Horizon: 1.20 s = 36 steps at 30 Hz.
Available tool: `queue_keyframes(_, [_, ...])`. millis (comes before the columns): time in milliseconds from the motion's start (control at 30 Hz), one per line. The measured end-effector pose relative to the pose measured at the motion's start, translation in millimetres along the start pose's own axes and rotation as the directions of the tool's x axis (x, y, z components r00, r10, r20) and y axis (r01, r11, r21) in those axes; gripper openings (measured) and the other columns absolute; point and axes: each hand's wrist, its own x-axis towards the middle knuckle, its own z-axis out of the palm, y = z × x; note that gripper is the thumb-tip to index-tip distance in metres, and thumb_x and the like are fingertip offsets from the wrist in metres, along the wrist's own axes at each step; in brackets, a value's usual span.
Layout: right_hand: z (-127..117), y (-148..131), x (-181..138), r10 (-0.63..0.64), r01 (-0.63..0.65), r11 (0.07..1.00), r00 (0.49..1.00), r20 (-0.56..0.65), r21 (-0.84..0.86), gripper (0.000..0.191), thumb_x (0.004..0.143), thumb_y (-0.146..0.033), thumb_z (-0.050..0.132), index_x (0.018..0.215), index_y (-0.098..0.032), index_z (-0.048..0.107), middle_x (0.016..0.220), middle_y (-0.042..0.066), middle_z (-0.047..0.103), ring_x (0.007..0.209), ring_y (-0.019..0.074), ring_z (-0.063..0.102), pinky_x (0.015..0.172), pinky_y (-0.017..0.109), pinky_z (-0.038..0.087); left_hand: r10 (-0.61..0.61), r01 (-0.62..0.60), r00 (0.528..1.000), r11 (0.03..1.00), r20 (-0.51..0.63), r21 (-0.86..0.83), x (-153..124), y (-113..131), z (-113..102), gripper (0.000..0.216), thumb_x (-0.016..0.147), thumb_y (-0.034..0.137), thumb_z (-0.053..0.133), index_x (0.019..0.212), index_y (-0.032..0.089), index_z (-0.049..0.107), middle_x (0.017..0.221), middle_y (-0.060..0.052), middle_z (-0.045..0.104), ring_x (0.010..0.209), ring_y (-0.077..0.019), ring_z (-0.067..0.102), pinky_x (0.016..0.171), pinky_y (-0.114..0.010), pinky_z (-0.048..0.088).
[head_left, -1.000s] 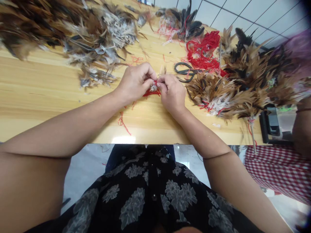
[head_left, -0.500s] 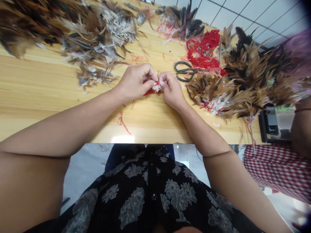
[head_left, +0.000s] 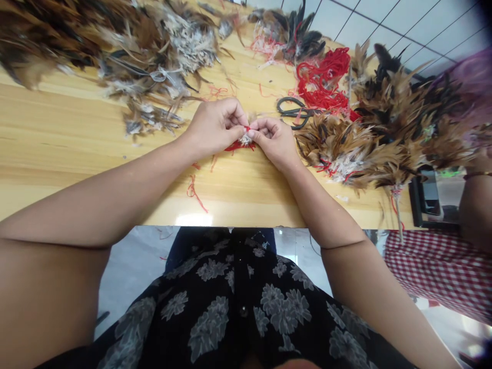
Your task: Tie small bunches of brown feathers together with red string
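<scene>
Over the middle of the wooden table (head_left: 165, 189), my left hand (head_left: 217, 128) and my right hand (head_left: 277, 141) meet fingertip to fingertip. Between them is a small feather bundle (head_left: 245, 139) with a pale quill end, and red string (head_left: 247, 128) crosses it. Both hands are closed in a pinch at that string. Most of the bundle's feathers are hidden behind my fingers. More red string (head_left: 233, 147) lies under the bundle. Black-handled scissors (head_left: 292, 106) rest just beyond my right hand.
Brown feather heaps (head_left: 154, 46) cover the back left. A red string skein (head_left: 326, 77) lies at the back right, near tied feather bunches (head_left: 342, 143). A black tray (head_left: 418, 197) sits at the right edge, beside another person's arm (head_left: 478, 200). Red string scraps (head_left: 197, 193) lie in front.
My right hand has turned slightly, its fingers now stretching farther left to the string by my left fingertips. The left hand has hardly moved. The other person's arm at the right edge has shifted slightly.
</scene>
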Motion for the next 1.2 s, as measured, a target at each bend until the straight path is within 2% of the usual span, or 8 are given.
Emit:
queue_keyframes(167, [-1, 0, -1, -0.013, 0.014, 0.992, 1.000, 0.011, -0.124, 0.042, 0.100, -0.061, 0.090, 0.100, -0.021, 0.076, 0.084, -0.001, 0.071, 0.075, 0.0141, 0.058, 0.072, 0.030, 0.053, -0.078, 0.083, 0.996, 0.990, 0.044, -0.115, 0, 1, 0, 0.027, 0.083, 0.006, 0.095, 0.089, 0.021, 0.073, 0.089, -0.005, 0.081, 0.095, -0.0274, 0.086, 0.091, -0.038, 0.073])
queue_keyframes(333, [0, 2, -1, -0.013, 0.020, 0.982, 0.999, 0.038, -0.187, 0.039, 0.107, -0.060, 0.082, 0.107, -0.022, 0.076, 0.090, 0.000, 0.072, 0.082, 0.0166, 0.061, 0.080, 0.032, 0.056, -0.099, 0.107, 0.993, 0.983, 0.059, -0.150, 0, 3, -1, 0.028, 0.082, 0.003, 0.095, 0.089, 0.020, 0.074, 0.089, -0.005, 0.083, 0.098, -0.0293, 0.088, 0.095, -0.040, 0.075])
queue_keyframes(467, [1, 3, -1, -0.010, 0.017, 0.978, 0.999, 0.037, -0.206, 0.031, 0.109, -0.051, 0.080, 0.108, -0.021, 0.074, 0.095, 0.000, 0.074, 0.086, 0.0166, 0.064, 0.087, 0.033, 0.059, -0.086, 0.095, 0.994, 0.985, 0.067, -0.145, 1, 3, -2, 0.024, 0.084, 0.009, 0.096, 0.088, 0.021, 0.075, 0.090, -0.006, 0.083, 0.095, -0.0296, 0.089, 0.092, -0.040, 0.075])
queue_keyframes(600, [5, 2, -2, -0.001, -0.001, 0.984, 1.000, -0.007, -0.178, 0.020, 0.108, -0.041, 0.082, 0.103, -0.024, 0.072, 0.091, -0.001, 0.073, 0.087, 0.0180, 0.064, 0.093, 0.036, 0.061, -0.011, 0.020, 0.997, 0.993, 0.080, -0.113, 3, 0, -2, 0.017, 0.087, 0.015, 0.093, 0.089, 0.022, 0.078, 0.088, -0.005, 0.083, 0.090, -0.0295, 0.086, 0.088, -0.042, 0.073])
queue_keyframes(833, [5, -7, -3, 0.029, -0.032, 0.997, 0.999, -0.036, -0.065, 0.042, 0.099, -0.062, 0.090, 0.092, -0.026, 0.069, 0.084, 0.000, 0.070, 0.083, 0.0184, 0.062, 0.082, 0.035, 0.061, 0.045, -0.045, 0.995, 0.999, 0.090, -0.005, 3, -3, -4, 0.016, 0.090, 0.027, 0.090, 0.092, 0.023, 0.074, 0.089, -0.003, 0.079, 0.082, -0.0236, 0.074, 0.088, -0.044, 0.063])
queue_keyframes(967, [3, -11, -2, 0.040, -0.040, 0.999, 0.999, -0.028, -0.004, 0.055, 0.092, -0.074, 0.093, 0.090, -0.024, 0.069, 0.087, 0.001, 0.073, 0.088, 0.0188, 0.067, 0.083, 0.034, 0.062, 0.092, -0.093, 0.995, 0.995, 0.050, 0.037, 2, -2, -4, 0.024, 0.087, 0.034, 0.093, 0.090, 0.025, 0.070, 0.086, -0.002, 0.076, 0.086, -0.0239, 0.067, 0.091, -0.046, 0.060])
queue_keyframes(1100, [2, -11, -1, 0.050, -0.049, 0.998, 0.998, -0.033, 0.046, 0.056, 0.093, -0.074, 0.092, 0.091, -0.023, 0.069, 0.088, 0.001, 0.074, 0.089, 0.0174, 0.067, 0.085, 0.032, 0.062, 0.120, -0.121, 0.991, 0.993, 0.057, 0.002, 3, -1, -3, 0.029, 0.085, 0.040, 0.092, 0.087, 0.026, 0.067, 0.084, -0.003, 0.074, 0.076, -0.0218, 0.060, 0.083, -0.047, 0.056])
queue_keyframes(1200, [1, -10, -1, 0.064, -0.062, 0.994, 0.998, -0.021, 0.087, 0.055, 0.094, -0.071, 0.092, 0.091, -0.022, 0.068, 0.087, 0.001, 0.074, 0.086, 0.0158, 0.067, 0.084, 0.031, 0.062, 0.110, -0.106, 0.991, 0.993, 0.074, -0.045, 4, 0, -2, 0.034, 0.084, 0.045, 0.097, 0.093, 0.026, 0.070, 0.086, -0.003, 0.076, 0.078, -0.0217, 0.061, 0.084, -0.047, 0.059])
